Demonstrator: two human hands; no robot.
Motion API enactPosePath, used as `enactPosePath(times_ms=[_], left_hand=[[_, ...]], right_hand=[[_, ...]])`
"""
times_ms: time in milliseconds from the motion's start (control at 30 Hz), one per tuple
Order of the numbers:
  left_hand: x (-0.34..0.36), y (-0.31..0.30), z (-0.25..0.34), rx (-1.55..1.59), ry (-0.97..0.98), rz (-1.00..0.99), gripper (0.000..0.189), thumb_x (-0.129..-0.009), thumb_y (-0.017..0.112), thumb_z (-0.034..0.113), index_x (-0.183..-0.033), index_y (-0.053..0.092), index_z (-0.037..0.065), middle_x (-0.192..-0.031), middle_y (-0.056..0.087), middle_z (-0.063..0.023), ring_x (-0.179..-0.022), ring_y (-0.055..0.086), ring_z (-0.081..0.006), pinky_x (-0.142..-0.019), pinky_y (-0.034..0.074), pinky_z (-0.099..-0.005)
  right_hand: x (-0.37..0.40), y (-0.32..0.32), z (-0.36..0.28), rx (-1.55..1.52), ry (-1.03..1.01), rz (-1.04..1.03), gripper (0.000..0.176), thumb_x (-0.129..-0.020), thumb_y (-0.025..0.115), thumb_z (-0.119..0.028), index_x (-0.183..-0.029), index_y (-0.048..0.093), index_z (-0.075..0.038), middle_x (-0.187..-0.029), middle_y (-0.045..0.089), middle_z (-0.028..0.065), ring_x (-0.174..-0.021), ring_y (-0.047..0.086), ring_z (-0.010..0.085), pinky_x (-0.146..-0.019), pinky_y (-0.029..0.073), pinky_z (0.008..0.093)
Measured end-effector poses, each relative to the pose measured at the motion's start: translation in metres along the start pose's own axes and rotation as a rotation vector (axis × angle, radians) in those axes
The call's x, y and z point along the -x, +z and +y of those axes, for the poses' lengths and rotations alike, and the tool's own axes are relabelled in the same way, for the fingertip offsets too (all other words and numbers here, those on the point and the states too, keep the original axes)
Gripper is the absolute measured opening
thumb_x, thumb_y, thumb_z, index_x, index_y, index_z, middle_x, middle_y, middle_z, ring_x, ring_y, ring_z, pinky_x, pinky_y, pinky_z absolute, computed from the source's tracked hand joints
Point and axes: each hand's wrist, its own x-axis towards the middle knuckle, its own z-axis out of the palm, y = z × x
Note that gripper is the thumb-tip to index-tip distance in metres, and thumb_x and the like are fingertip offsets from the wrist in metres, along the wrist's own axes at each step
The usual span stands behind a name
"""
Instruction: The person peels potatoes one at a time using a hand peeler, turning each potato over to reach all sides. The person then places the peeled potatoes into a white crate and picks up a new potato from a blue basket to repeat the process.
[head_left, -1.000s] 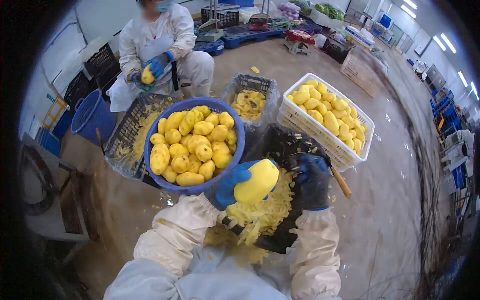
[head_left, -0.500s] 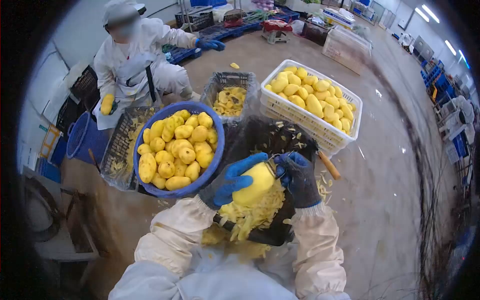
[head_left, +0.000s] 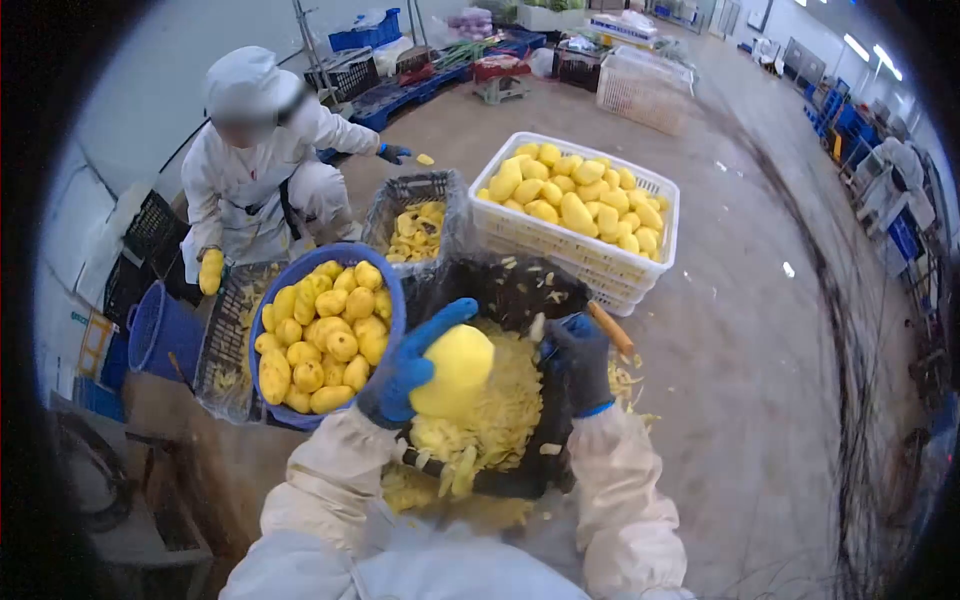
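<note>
My left hand [head_left: 403,372], in a blue and grey glove, holds a large peeled yellow potato [head_left: 456,370] over a black plastic-lined bin [head_left: 520,290]. Heaped inside that bin are pale peelings [head_left: 490,420]. My right hand [head_left: 582,365] is closed on a peeler [head_left: 541,332], apart from the potato; most of the peeler is hidden by the glove. Close beyond this hand, a wooden handle [head_left: 610,332] leans at the bin's rim. Left of my left hand stands a blue tub [head_left: 398,300] full of yellow potatoes [head_left: 325,335].
A white crate [head_left: 560,255] of peeled potatoes stands ahead. Dark crates [head_left: 375,225] with peelings and scraps sit left of it. A co-worker [head_left: 255,170] crouches at upper left, one gloved hand holding a potato [head_left: 211,271]. Another potato piece [head_left: 425,160] is near their other hand.
My hands have moved apart: the left moved left with the potato, and the peeler has come away from it. The view has shifted, and the co-worker's head is lower.
</note>
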Motion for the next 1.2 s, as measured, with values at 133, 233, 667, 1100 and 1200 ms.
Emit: enactPosePath(times_ms=[133, 233, 667, 1100, 1200], left_hand=[[-0.017, -0.033, -0.047, 0.352, -0.148, 0.268, 0.065, -0.088, 0.058, 0.041, -0.138, 0.037, 0.005, -0.116, 0.06, -0.0154, -0.101, 0.061, -0.0281, -0.086, 0.052, -0.0442], [-0.035, -0.071, -0.1, 0.572, -0.341, 0.342, 0.04, -0.095, 0.048, 0.037, -0.121, 0.055, 0.007, -0.111, 0.063, -0.0113, -0.1, 0.061, -0.0256, -0.086, 0.051, -0.0439], [-0.308, -0.055, -0.074, -0.005, 0.29, 0.302, 0.045, -0.089, 0.056, 0.046, -0.118, 0.05, 0.012, -0.102, 0.057, -0.006, -0.091, 0.059, -0.0235, -0.075, 0.054, -0.0406], [-0.026, -0.178, 0.002, -0.125, -0.025, 0.596, 0.021, -0.093, 0.052, 0.031, -0.103, 0.059, 0.014, -0.087, 0.058, 0.0021, -0.078, 0.055, -0.0105, -0.067, 0.045, -0.0228], [0.072, -0.209, 0.014, -0.449, 0.412, 0.697, 0.034, -0.095, 0.049, 0.027, -0.124, 0.052, 0.009, -0.107, 0.059, -0.0043, -0.089, 0.056, -0.0135, -0.073, 0.047, -0.0236]], right_hand=[[0.04, 0.008, -0.014, 1.06, -0.565, -0.383, 0.021, -0.074, 0.07, -0.024, -0.08, 0.06, -0.007, -0.068, 0.062, 0.0126, -0.064, 0.064, 0.0282, -0.057, 0.049, 0.0414], [0.057, 0.013, -0.024, 1.098, -0.67, -0.48, 0.022, -0.071, 0.069, -0.028, -0.082, 0.061, -0.01, -0.073, 0.063, 0.0133, -0.072, 0.062, 0.0342, -0.062, 0.049, 0.0464], [0.053, 0.003, -0.033, 1.194, -0.655, -0.455, 0.019, -0.074, 0.065, -0.028, -0.077, 0.06, -0.01, -0.067, 0.06, 0.0133, -0.067, 0.061, 0.0342, -0.062, 0.047, 0.0464], [0.041, 0.052, -0.028, 1.074, -0.812, -0.395, 0.017, -0.081, 0.064, -0.026, -0.079, 0.058, -0.009, -0.069, 0.061, 0.0144, -0.067, 0.062, 0.0342, -0.058, 0.047, 0.0442], [0.038, 0.068, -0.019, 1.019, -0.727, -0.409, 0.017, -0.08, 0.065, -0.024, -0.078, 0.057, -0.009, -0.067, 0.06, 0.0146, -0.065, 0.061, 0.0342, -0.056, 0.047, 0.0435]])
